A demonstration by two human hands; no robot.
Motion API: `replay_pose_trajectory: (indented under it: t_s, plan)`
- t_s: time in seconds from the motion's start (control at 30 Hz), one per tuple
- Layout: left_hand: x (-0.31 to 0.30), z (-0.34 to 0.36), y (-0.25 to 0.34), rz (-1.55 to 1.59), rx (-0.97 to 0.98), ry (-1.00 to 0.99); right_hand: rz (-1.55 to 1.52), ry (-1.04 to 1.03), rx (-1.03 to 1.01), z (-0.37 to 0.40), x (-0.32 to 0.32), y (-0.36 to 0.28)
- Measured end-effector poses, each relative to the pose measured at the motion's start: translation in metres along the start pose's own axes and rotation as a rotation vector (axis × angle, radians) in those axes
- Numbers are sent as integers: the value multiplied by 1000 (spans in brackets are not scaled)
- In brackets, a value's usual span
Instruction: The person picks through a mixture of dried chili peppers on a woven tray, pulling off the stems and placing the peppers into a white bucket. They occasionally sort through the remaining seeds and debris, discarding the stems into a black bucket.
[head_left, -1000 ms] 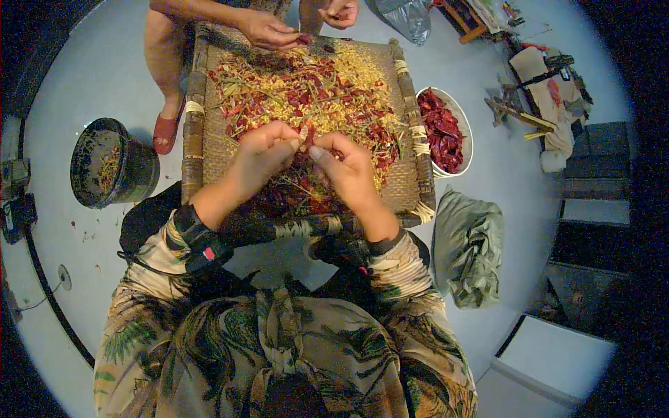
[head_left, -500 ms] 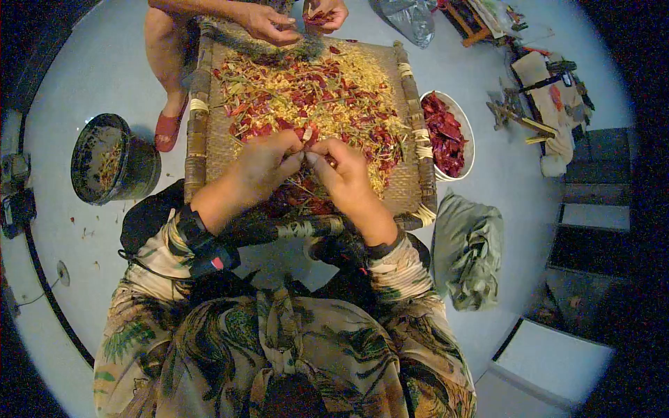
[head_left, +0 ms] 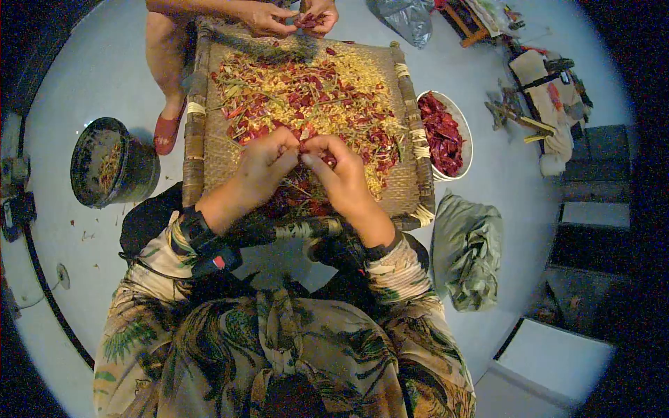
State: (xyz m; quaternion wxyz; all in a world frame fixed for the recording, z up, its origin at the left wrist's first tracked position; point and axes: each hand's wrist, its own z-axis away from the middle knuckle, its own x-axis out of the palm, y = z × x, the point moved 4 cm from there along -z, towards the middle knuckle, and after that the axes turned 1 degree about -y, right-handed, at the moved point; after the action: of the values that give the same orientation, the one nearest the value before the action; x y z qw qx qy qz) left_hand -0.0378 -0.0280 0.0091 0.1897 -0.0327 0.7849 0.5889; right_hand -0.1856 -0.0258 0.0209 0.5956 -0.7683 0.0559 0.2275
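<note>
**Small red piece being pinched by both hands over the tray**

A small red piece [head_left: 304,148] is being pinched between the left hand [head_left: 259,164] and the right hand [head_left: 339,177], above the near half of the tray [head_left: 221,167]. On each hand the thumb and forefinger are being pressed together at the tips, and the other fingers are being curled in; such a grip is probably being used because the piece is too small for a fuller hold. Most of it is being hidden by the fingers, so its shape cannot be told.

The hands are being held low and close to each other, seemingly so that anything dropped is being caught below. There, a loose heap of red pods [head_left: 268,125], yellow seeds [head_left: 359,63] and thin stems is being contained by the raised rim.

At the far edge, a reddish bit [head_left: 309,21] is being held in another person's hands [head_left: 268,19], also near the tray, perhaps for the same reason.

More red pods are being held by a white bucket [head_left: 466,129], just beside the tray on the right, apparently for easy reach. Stem-like scraps are being held by a black bucket [head_left: 143,171] to the left, a little apart. Floor space near the right knee is being taken up by a crumpled green sack [head_left: 468,244].
</note>
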Motion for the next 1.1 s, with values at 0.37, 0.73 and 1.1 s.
replay_pose_trajectory:
  t_s: [0.37,0.73,1.1]
  plan:
    - [1,0,4,-409,-45,-97,583,-21,-159,5,13,3]
    - [-25,-18,-34,265,-194,76,168,268,-167,3,-14,4]
    - [-15,-15,-12,787,-345,-171,-252,174,157,1,-9,23]
